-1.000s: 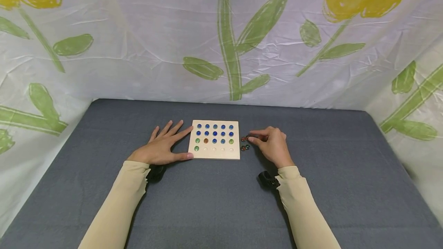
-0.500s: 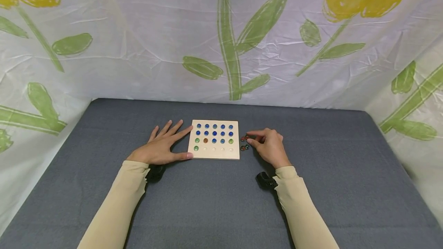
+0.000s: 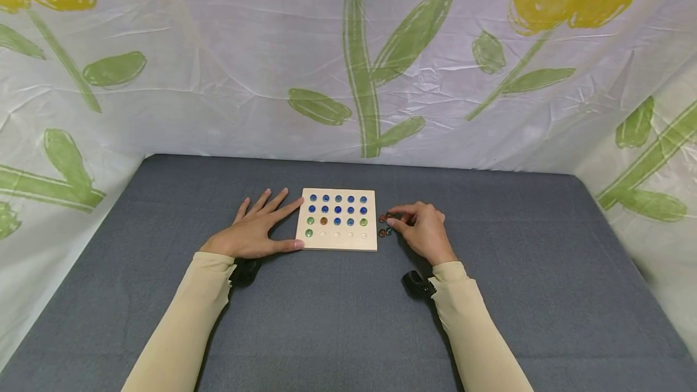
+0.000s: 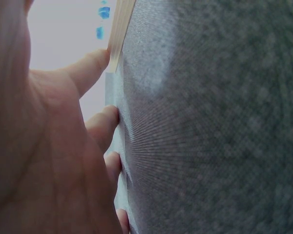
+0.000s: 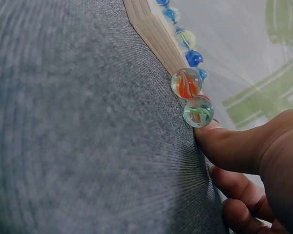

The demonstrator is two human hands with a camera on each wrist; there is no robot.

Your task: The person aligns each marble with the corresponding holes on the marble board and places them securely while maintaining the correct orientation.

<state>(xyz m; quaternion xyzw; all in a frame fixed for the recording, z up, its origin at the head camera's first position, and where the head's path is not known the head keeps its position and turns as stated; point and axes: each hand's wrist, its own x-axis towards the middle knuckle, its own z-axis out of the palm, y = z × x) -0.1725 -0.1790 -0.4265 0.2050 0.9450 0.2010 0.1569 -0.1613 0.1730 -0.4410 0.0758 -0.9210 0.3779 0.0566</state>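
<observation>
A pale wooden board (image 3: pixel 356 245) lies flat on the grey cloth. Blue marbles fill its two far rows; the third mixes green, brown and blue, and the nearest row holds one green marble (image 3: pixel 309 233) at its left, then bare hollows. My left hand (image 3: pixel 247 238) is spread, thumb and index finger touching the board's left edge. Right of the board, my right hand (image 3: pixel 427 228) pinches at a reddish marble with thumb and index finger, which partly hide it. Beside it sit an orange-swirled marble (image 5: pixel 186 83) and a green-and-orange marble (image 5: pixel 198 111).
The grey cloth (image 3: pixel 327 319) covers the table out to its far edge. A white curtain (image 3: pixel 229 77) printed with yellow flowers and green leaves hangs behind and at both sides. A black wrist camera (image 3: pixel 418 284) sits under the right forearm, close above the cloth.
My right hand has shifted slightly left, its fingertips closer over the marbles. The left hand and the board have stayed nearly still.
</observation>
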